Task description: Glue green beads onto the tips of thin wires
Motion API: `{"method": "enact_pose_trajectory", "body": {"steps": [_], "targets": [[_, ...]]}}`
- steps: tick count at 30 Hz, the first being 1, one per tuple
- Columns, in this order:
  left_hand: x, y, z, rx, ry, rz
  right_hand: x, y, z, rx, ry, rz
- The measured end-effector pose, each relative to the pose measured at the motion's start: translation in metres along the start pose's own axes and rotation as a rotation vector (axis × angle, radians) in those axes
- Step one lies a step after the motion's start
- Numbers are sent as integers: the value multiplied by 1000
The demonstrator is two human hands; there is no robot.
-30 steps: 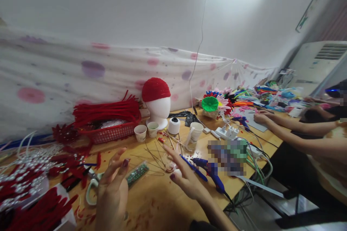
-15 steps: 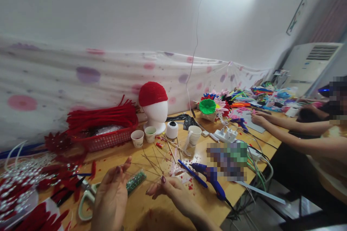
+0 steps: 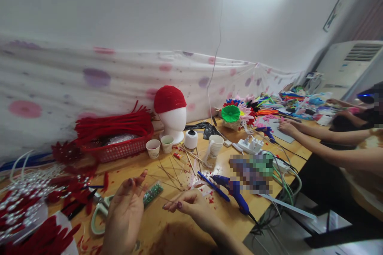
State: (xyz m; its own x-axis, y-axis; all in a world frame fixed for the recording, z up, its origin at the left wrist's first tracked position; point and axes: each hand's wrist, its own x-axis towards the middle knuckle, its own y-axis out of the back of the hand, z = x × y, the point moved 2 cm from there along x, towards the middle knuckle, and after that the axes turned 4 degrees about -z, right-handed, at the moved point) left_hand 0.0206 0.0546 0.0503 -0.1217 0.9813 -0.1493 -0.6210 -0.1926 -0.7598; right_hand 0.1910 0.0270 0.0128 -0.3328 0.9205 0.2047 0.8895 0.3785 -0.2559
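My right hand [image 3: 188, 207] is low in the middle, its fingers curled into a pinch on a thin wire [image 3: 163, 198]. The wire runs left to my left hand [image 3: 125, 215], whose thumb and forefinger close on its other end while the remaining fingers stand up loosely. Just behind the hands lie a small bag of green beads [image 3: 152, 193], more loose wires [image 3: 172, 171] and pale-handled scissors [image 3: 98, 213]. All of this rests on a wooden table [image 3: 179, 231].
A blue glue gun [image 3: 236, 193] lies right of my hands. Behind stand paper cups [image 3: 153, 148], a white spool [image 3: 190, 139], a mug [image 3: 215, 145], a foam head with a red cap [image 3: 172, 115] and a red basket of pipe cleaners [image 3: 119, 149]. A co-worker's arms [image 3: 314, 135] reach in from the right.
My right hand went from spread open to curled in a pinch on the wire and drew back toward me. My left hand stayed raised, its fingertips closing on the wire.
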Motion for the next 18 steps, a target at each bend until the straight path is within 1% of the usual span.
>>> {"method": "enact_pose_trajectory", "body": {"steps": [3, 9, 15, 18], "targets": [[1, 1, 0, -14, -3, 12, 0, 2, 6, 88, -4, 42], [3, 3, 2, -44, -5, 42, -2, 3, 9, 123, -8, 17], [4, 3, 1, -50, -17, 79, -3, 4, 7, 36, -2, 41], [5, 4, -1, -91, 11, 99, -3, 5, 7, 39, 15, 26]]}}
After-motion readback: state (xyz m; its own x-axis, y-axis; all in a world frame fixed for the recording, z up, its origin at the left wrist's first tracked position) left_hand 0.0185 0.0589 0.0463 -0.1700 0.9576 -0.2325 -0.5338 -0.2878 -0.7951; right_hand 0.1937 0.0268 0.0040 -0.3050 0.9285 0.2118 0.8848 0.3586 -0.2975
